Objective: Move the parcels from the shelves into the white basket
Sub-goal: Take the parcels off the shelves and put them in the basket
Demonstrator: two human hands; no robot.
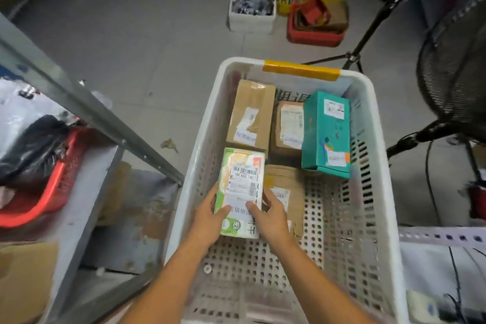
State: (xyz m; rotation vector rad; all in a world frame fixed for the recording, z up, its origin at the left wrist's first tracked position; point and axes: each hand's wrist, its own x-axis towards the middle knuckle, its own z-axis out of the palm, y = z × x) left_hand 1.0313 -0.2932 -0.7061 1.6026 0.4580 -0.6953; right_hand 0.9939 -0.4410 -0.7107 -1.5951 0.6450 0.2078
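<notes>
A white perforated basket [378, 192] with a yellow-taped far rim stands on the floor in front of me. Inside it, my left hand [210, 216] and my right hand [271, 214] both grip a green-and-white parcel [242, 173] with a barcode label, held low near the left wall. A tall brown box [251, 113], a smaller brown box [286, 126] and a teal box [326, 134] lie at the far end. A brown parcel [285, 184] lies partly hidden under my right hand.
Grey metal shelves [79, 102] run along the left, holding a red basket [52, 187] with a black bag. On the floor beyond are a white bin [251, 21], a red crate [315, 31] and a yellow crate. A fan [455, 73] and a tripod stand at right.
</notes>
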